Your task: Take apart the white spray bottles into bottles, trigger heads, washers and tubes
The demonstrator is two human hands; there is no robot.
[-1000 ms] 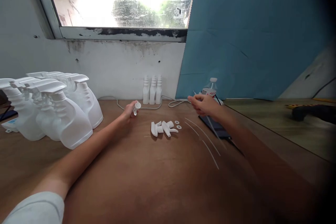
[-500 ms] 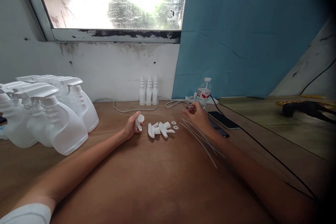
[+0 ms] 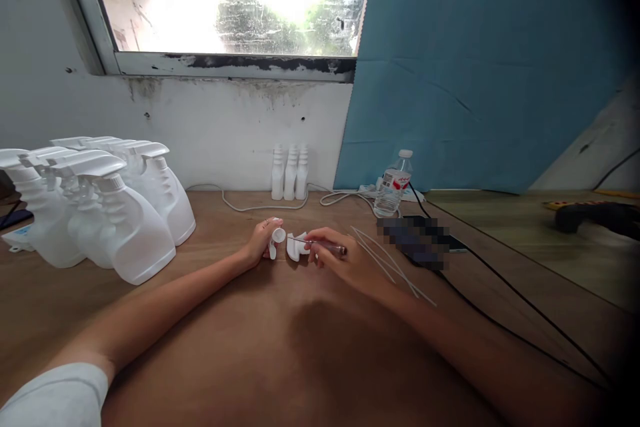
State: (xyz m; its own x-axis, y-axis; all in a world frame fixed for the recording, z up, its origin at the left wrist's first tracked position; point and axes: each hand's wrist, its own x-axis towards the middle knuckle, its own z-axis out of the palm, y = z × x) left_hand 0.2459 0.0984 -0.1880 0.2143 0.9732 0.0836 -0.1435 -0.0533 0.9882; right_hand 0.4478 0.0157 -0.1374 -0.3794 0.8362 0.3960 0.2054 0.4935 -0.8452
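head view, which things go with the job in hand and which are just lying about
Likely part of the job: spray head in the left hand, thin tool in the right hand, loose spray head on the table, thin tubes, spray bottles

Likely just lying about: drink bottle, black cables, white cable

No legible txt. Clear btl (image 3: 387, 203) w/ label (image 3: 396, 179): red marks, too sm. to read.

The right grip (image 3: 339, 255) partly hides a white spray head (image 3: 292, 249).
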